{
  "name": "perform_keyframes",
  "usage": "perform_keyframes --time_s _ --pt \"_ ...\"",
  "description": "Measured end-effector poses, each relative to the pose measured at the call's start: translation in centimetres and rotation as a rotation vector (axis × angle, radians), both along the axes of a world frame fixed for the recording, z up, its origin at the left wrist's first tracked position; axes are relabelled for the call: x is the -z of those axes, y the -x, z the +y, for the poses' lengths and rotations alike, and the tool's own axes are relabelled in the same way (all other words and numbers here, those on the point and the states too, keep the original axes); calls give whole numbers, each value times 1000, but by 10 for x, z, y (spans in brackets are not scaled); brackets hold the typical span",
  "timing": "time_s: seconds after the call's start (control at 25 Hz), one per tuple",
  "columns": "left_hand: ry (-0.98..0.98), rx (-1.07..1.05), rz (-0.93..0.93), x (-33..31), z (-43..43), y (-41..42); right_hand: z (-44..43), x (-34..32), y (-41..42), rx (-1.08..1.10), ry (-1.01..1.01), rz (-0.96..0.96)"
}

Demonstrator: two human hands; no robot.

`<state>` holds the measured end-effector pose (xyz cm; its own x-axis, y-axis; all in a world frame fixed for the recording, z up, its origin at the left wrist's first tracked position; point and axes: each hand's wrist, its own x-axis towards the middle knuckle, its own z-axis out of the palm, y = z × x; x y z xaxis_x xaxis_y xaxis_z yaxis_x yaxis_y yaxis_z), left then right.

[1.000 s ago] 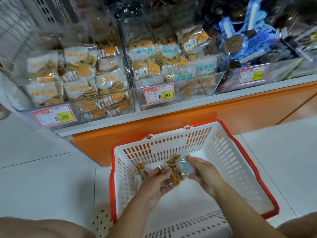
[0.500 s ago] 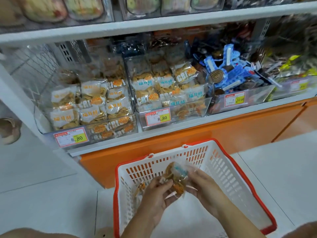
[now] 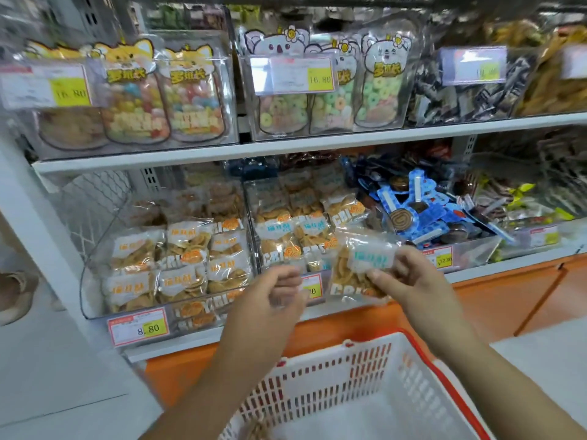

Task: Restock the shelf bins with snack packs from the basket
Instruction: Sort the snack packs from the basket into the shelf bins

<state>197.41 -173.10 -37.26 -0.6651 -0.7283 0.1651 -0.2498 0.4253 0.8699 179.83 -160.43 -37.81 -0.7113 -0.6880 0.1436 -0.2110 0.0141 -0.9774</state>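
Head view: a low shelf of clear bins, with a basket below it and both hands raised in between.
Left bin point(image 3: 178, 265): piled with orange-labelled crisp packs up to its front wall; it looks well stocked.
Left hand point(image 3: 273, 300): held up near the divide between the left and middle bins, fingers curled inward. Motion blur hides whether they pinch a clear wrapper or nothing, so I cannot tell.
Middle bin point(image 3: 295, 236): holds blue-labelled crisp packs of the same make, heaped toward the back.
Basket point(image 3: 333, 376): white with a red rim, below the hands. The part of its floor that shows is mostly bare. A brownish scrap at the lower edge may be one more pack, but it is too blurred to say.
Snack pack point(image 3: 359, 268): blue-labelled, matching the middle bin's stock. It is held in the air just in front of that bin's front wall, out of the basket and not yet in a bin.
Right hand point(image 3: 409, 281): thumb and fingers pinch the pack's right side.
Right bin point(image 3: 422, 211): blue chocolate-roll packs, a different product.
Progress: the restocking seems nearly done. This pack has yet to go into the middle bin, and perhaps one more is left in the basket.
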Motion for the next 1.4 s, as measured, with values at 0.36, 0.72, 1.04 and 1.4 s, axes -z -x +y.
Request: perform_keyframes --time_s 0.36,0.72,1.04,1.4 --pt "344 -119 -314 5 -84 12 -88 -38 46 -36 -94 220" --pt "304 -102 -333 20 -95 13 -130 -22 8 -206 -482 594" --pt "285 -118 -296 22 -95 14 -130 -11 16 -330 -554 836" --pt "264 -123 -271 20 -94 16 -127 -15 25 -462 -599 820"
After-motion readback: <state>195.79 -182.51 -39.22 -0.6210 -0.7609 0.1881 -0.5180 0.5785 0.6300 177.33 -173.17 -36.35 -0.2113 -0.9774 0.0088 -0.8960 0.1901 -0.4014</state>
